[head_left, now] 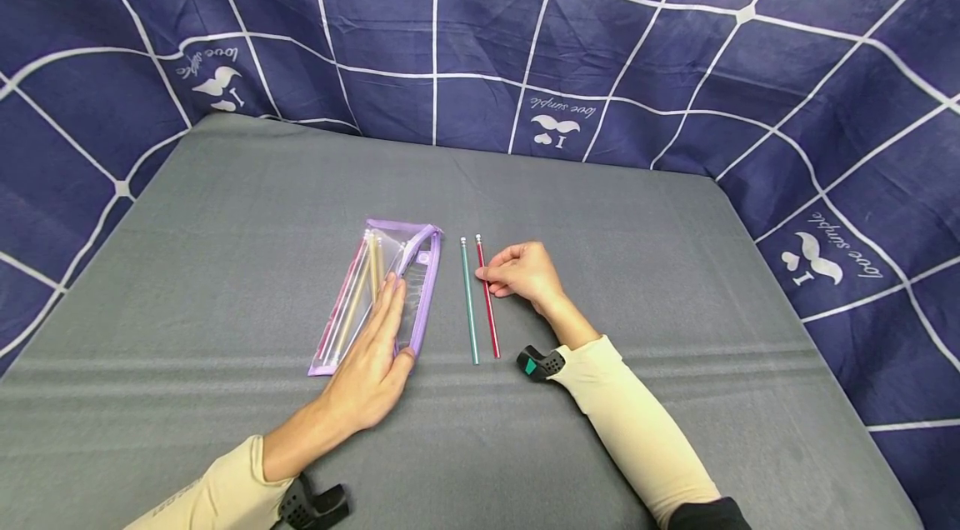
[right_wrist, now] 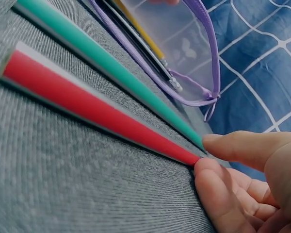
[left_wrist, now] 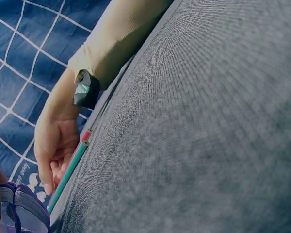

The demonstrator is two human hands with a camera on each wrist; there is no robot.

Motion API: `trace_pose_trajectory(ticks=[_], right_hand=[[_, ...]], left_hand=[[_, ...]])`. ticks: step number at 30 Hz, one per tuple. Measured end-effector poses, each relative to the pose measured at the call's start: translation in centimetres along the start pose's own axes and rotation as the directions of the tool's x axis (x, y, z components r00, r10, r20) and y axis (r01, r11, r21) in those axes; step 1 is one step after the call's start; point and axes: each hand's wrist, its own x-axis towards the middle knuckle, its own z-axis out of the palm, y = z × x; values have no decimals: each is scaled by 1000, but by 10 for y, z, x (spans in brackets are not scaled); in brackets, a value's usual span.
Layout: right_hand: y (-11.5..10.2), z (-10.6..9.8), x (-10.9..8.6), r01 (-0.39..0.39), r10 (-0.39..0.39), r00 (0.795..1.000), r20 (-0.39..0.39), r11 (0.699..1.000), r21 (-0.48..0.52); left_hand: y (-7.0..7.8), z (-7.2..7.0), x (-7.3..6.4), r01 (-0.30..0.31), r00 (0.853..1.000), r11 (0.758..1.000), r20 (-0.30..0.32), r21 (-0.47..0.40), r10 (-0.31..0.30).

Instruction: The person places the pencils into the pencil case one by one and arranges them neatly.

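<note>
A clear pencil case with purple trim (head_left: 426,297) lies on the grey surface, several pencils inside it. My left hand (head_left: 371,376) rests flat across it with straight fingers, covering part of its lower right side. To the right of the case, a green pencil (head_left: 469,305) and a red pencil (head_left: 491,322) lie side by side. At the red one, my right hand (head_left: 528,273) has its thumb and curled fingers around the shaft, pinching it. In the right wrist view, the thumb (right_wrist: 233,148) is close to the green pencil (right_wrist: 111,68).
Grey cloth (head_left: 637,263) covers the work surface. Dark blue fabric with white lines (head_left: 480,30) rises behind it and at both sides. Each wrist wears a black device, such as the right one (head_left: 540,363).
</note>
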Motion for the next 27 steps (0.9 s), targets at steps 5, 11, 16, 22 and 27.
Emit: trace_pose_trajectory(ticks=[5,11,16,22,27], right_hand=[[-3,-1,-1,-19,20,1000,10,998,-68],[-5,-1,-2,-24,28,999,26,990,-136],[-6,-1,-2,-25,31,999,38,989,-144],[-6,0,-2,-30,35,999,37,991,-131],[-4,-1,-2,-20,25,999,43,994,-109]], left_hand=[[0,0,0,2,1000,1000,0,-1,-2],[0,0,-1,5,1000,1000,0,-2,-5],[0,0,-1,5,1000,1000,-2,-4,-5],[0,0,0,-1,1000,1000,-4,-5,0],[0,0,-1,-2,1000,1000,-5,-3,2]])
